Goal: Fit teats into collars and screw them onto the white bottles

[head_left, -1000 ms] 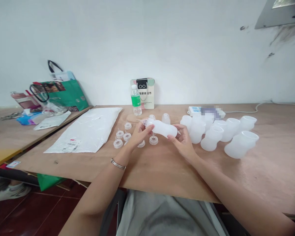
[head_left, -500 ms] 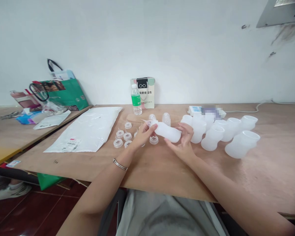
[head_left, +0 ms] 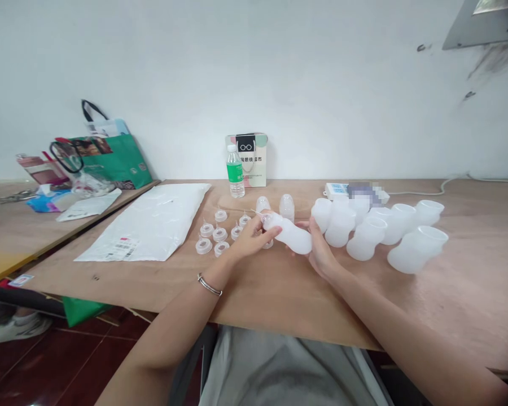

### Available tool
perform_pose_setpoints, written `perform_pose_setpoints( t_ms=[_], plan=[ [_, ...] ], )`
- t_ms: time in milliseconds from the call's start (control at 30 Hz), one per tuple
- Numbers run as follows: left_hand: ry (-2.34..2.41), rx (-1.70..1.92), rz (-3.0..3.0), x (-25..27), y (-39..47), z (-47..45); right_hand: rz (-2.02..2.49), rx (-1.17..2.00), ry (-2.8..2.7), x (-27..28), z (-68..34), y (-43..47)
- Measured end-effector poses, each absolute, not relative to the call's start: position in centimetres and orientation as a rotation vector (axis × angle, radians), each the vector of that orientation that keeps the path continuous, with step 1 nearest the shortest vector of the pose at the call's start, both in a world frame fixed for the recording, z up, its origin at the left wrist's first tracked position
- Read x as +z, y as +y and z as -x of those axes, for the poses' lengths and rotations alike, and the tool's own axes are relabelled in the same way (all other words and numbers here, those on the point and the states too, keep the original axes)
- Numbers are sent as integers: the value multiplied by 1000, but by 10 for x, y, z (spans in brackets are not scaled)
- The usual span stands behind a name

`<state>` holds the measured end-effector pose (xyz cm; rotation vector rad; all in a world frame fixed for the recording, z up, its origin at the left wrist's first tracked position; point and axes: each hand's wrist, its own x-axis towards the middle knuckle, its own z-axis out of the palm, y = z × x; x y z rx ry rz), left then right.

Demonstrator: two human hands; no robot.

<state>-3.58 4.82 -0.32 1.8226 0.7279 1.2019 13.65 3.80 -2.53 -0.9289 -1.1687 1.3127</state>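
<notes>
A white baby bottle (head_left: 294, 235) is held tilted above the table, its clear nipple end to the left and its base to the right. My left hand (head_left: 254, 237) is closed round the collar end, thumb across the near side. At the base, my right hand (head_left: 322, 251) grips the bottle, with its fingers partly hidden behind it. Several clear nipple collars (head_left: 207, 230) lie left of my left hand, some partly covered by it. Behind the held bottle stand two clear domed caps (head_left: 287, 207). To the right are several white open bottles (head_left: 366, 238).
A white plastic mailer (head_left: 152, 220) lies on the left of the table. At the back stand a water bottle (head_left: 235, 175) and a paper bag (head_left: 258, 160). A white power strip (head_left: 336, 190) with its cable lies behind the bottles. A green bag (head_left: 118, 160) leans on the wall.
The baby bottle's base has dipped slightly toward me. My right hand has gone from spread fingers to gripping round the base. The left hand has turned a little on the collar.
</notes>
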Motion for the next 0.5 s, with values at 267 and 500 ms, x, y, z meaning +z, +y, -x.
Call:
perform_pose_setpoints(
  t_ms=[267,500],
  plan=[
    [762,1365,-1524,-3,57,34,719,370,-1485,-34,-136,31],
    [731,1381,-1518,-1,58,37,727,830,-1398,-26,-135,31]
  ],
)
